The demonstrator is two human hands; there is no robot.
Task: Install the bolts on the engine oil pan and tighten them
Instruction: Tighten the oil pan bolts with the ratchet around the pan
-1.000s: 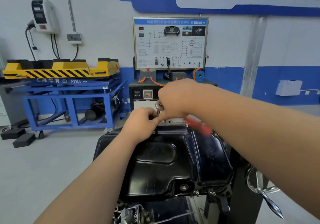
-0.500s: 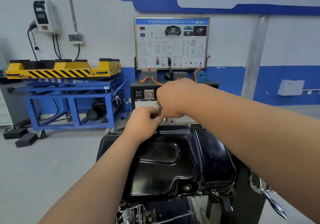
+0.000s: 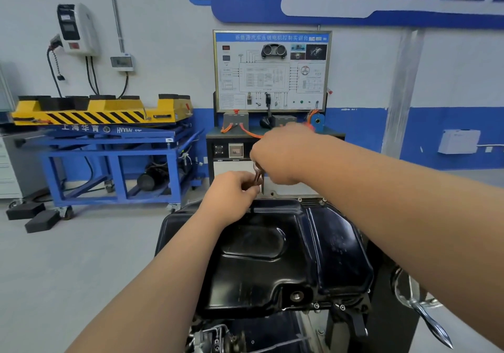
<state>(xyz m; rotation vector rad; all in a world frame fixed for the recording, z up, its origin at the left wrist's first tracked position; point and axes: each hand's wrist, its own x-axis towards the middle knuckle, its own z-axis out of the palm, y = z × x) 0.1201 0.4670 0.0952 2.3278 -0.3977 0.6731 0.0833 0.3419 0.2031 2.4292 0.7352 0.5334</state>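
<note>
The black oil pan sits upside down on the engine in front of me. At its far rim my left hand pinches the shaft under the head of a ratchet wrench. My right hand grips the wrench's handle, whose red end shows as a blur past the knuckles. The bolt under the tool is hidden by my fingers. Small bolts sit in the rim at the far right and along the near edge. A drain plug sits near the front.
A chrome crank handle of the engine stand sticks out at the lower right. Behind the pan stands a training panel on a black cabinet. A blue frame cart with a yellow lift platform stands at the left.
My right hand has swung the wrench handle: its red end pointed toward the near right a second ago and now points away, behind the hand. My left hand stays at the wrench head.
</note>
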